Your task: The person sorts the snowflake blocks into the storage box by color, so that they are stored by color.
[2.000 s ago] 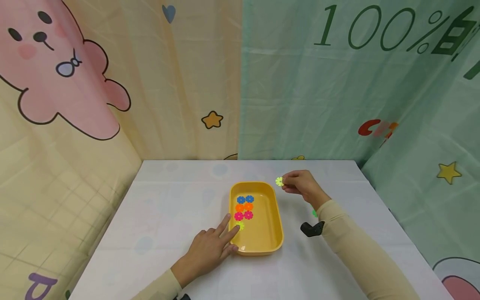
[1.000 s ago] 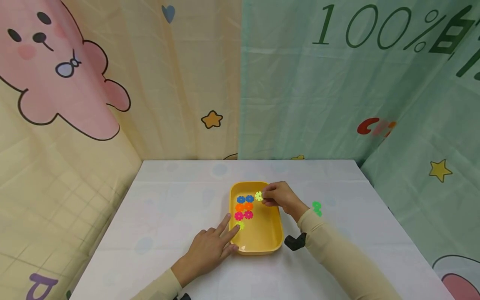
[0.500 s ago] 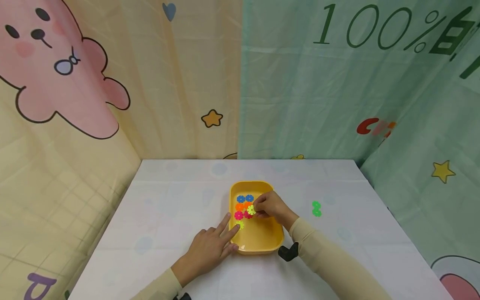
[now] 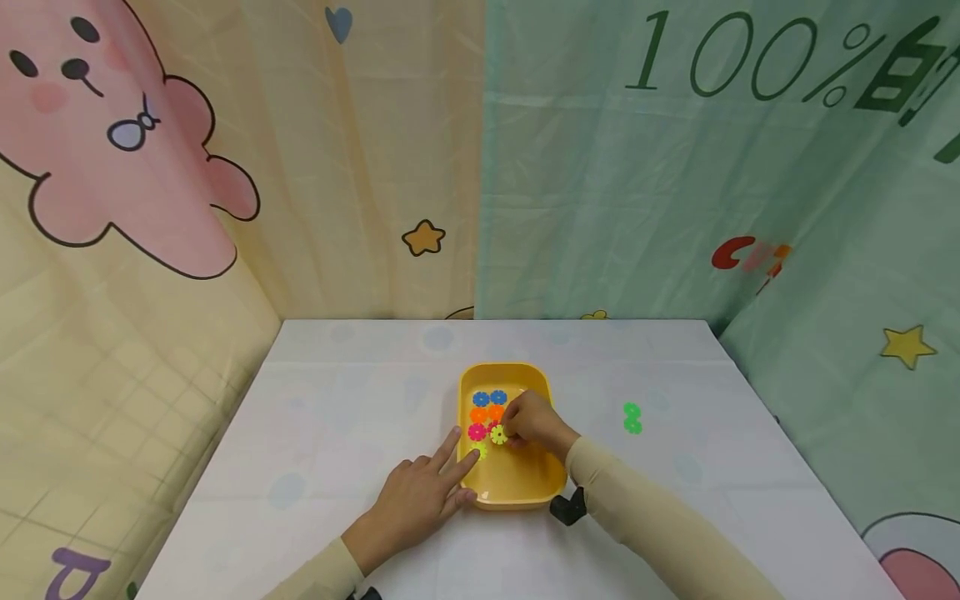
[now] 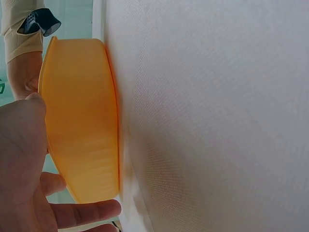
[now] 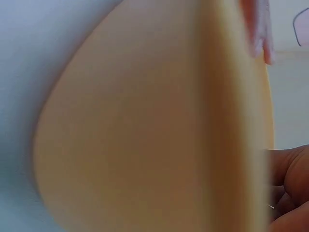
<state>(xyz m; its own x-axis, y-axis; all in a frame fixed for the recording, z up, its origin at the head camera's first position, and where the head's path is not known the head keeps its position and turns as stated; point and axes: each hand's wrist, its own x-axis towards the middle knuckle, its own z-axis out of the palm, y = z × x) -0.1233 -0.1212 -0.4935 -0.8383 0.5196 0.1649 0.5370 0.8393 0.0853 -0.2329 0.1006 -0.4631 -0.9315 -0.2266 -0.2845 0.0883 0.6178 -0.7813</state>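
Note:
In the head view a yellow tray [image 4: 525, 492] holds flower-shaped plastic discs in pairs: blue [image 4: 481, 399], orange [image 4: 478, 415] and pink [image 4: 477, 432]. A single yellow-green flower disc [image 4: 482, 451] lies below them, partly covered by a fingertip. My right hand [image 4: 536, 423] pinches another yellow-green flower disc [image 4: 498, 434] over the tray, overlapping the right pink one. My left hand [image 4: 420, 500] rests at the tray's left rim with fingers spread, one reaching inside. The left wrist view shows this hand [image 5: 29, 164] against the tray's outer wall [image 5: 82, 121].
Two green flower discs [image 4: 632, 418] lie on the white table [image 4: 337, 417] to the right of the tray. Patterned curtains [image 4: 600, 183] stand behind the table and along both sides.
My right hand has carried the yellow-green disc from beyond the tray's right rim, leftward and nearer, to over the tray beside the pink pair. My left hand has stayed in place.

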